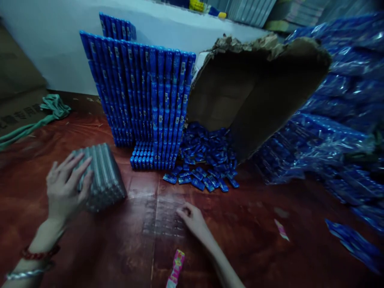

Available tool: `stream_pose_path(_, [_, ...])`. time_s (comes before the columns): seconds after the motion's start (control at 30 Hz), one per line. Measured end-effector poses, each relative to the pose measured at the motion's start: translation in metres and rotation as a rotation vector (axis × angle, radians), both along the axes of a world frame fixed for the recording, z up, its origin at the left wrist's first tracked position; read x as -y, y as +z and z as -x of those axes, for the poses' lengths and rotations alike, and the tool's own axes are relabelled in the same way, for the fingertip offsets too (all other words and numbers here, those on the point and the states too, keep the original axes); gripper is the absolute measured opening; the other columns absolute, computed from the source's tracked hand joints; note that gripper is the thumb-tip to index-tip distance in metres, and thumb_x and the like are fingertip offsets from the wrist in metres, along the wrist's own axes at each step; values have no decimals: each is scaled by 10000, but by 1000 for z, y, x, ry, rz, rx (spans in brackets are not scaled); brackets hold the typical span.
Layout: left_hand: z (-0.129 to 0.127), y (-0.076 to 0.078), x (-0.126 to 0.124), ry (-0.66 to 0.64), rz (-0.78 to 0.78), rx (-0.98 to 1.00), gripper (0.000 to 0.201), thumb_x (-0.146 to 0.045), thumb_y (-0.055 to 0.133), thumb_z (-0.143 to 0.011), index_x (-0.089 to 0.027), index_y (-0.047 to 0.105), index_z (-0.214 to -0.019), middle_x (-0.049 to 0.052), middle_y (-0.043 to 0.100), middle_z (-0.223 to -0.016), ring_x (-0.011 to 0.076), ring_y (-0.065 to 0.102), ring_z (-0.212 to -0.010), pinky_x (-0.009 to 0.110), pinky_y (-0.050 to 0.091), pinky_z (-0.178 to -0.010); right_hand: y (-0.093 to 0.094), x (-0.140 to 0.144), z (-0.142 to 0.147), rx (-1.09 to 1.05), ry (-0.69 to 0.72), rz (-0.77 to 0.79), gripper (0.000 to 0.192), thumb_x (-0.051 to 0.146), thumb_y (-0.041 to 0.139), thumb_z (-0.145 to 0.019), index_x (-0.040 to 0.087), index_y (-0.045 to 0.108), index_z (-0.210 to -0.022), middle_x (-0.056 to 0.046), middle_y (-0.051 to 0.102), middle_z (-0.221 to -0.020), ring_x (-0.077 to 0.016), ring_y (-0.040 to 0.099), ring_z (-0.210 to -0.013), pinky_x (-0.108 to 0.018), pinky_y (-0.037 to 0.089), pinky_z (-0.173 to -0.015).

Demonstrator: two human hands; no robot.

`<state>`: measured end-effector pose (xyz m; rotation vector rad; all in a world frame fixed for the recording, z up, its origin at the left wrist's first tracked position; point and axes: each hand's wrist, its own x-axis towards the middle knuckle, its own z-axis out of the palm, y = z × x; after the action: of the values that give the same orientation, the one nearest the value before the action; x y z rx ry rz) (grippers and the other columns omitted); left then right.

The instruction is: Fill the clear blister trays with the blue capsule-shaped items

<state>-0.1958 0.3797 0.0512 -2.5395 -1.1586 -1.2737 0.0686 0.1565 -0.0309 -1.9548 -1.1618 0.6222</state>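
Observation:
My left hand (67, 186) lies with fingers spread against a stack of clear ribbed plastic trays (105, 176) at the left. A single clear plastic tray (163, 218) lies flat on the red-brown table in front of me, hard to make out against the surface. At its right edge is my right hand (193, 218), fingers curled and thumb and forefinger closed on the rim. Beyond the tray lies a heap of small blue packets (207, 156), spilling from a torn cardboard box (222, 88). A tall wall of stacked blue packets (141, 92) stands left of the box.
Plastic-wrapped blue packs (339, 92) are piled high at the right. A pink wrapper strip (177, 266) lies near the front edge, a smaller pink scrap (281, 230) farther right. Green cloth (55, 108) and a cardboard carton (18, 80) are at the far left.

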Motion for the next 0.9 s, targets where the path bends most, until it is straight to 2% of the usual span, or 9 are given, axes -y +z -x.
stream_pose_path(0.07, [-28, -12, 29, -174, 31, 90, 484, -339, 407, -877, -447, 382, -1348, -62, 509, -1323, 262, 485, -1216, 459, 364, -1075, -16, 15, -27, 107, -39, 122, 214, 378, 607, -784, 181, 638, -707, -14, 617, -602, -147, 557, -569, -240, 365, -522])
stream_pose_path(0.17, [-92, -48, 55, -463, 425, -89, 399, -384, 354, -897, -302, 560, -1228, 46, 613, -1143, 273, 565, -1066, 444, 458, -965, -24, 23, -52, 307, -91, 209, 192, 375, 634, -786, 208, 667, -874, -67, 671, -744, -188, 630, -715, -269, 407, -619])
stream_pose_path(0.23, [-136, -74, 56, -442, 651, -138, 420, -377, 357, -902, -189, 548, -1226, 119, 568, -1173, 279, 540, -1095, 439, 439, -988, -20, 13, -65, 371, -101, 212, 213, 363, 575, -840, 214, 661, -965, -90, 674, -841, -213, 638, -808, -298, 430, -689])
stream_pose_path(0.3, [-172, -94, 47, -329, 731, -105, 403, -330, 396, -896, -137, 509, -1232, 146, 513, -1204, 271, 506, -1133, 438, 414, -1005, -12, -8, -79, 450, -60, 158, 231, 314, 499, -890, 217, 654, -1031, -98, 661, -952, -230, 610, -913, -325, 446, -783])
stream_pose_path(0.37, [-194, -106, 37, -253, 766, -76, 389, -303, 450, -885, -136, 482, -1235, 137, 490, -1196, 254, 492, -1132, 428, 418, -984, -5, -36, -93, 523, 4, 96, 277, 231, 453, -902, 221, 634, -1111, -94, 635, -1057, -237, 558, -1004, -343, 436, -869])
stream_pose_path(0.5, [-208, -110, 34, -150, 672, -192, 539, -425, 623, -798, -140, 481, -1233, 142, 463, -1200, 289, 454, -1114, 451, 410, -939, -5, -84, -117, 524, 119, 151, 451, 117, 477, -851, 209, 522, -1290, -115, 518, -1269, -261, 473, -1128, -366, 421, -898])
stream_pose_path(0.6, [-209, -108, 40, -211, 477, -412, 544, -473, 628, -785, -173, 509, -1223, 146, 453, -1250, 324, 420, -1121, 471, 396, -907, -14, -99, -128, 482, 192, 184, 382, 159, 512, -855, 198, 565, -1231, -120, 518, -1244, -238, 499, -1103, -342, 421, -890])
stream_pose_path(0.77, [-211, -109, 49, -303, 338, -656, 264, -236, 440, -901, -101, 591, -1070, 166, 562, -1073, 285, 493, -1003, 402, 434, -824, -33, -80, -130, 415, 202, 115, 236, 283, 501, -890, 163, 612, -1061, -92, 588, -1038, -188, 557, -967, -296, 432, -873])
stream_pose_path(0.9, [-202, -113, 56, -324, 343, -683, 351, -15, 292, -841, -64, 599, -1005, 192, 586, -1009, 277, 529, -979, 409, 446, -820, -45, -40, -120, 395, 75, 26, 248, 254, 417, -909, 124, 546, -1077, -126, 574, -1051, -208, 529, -1022, -357, 408, -940])
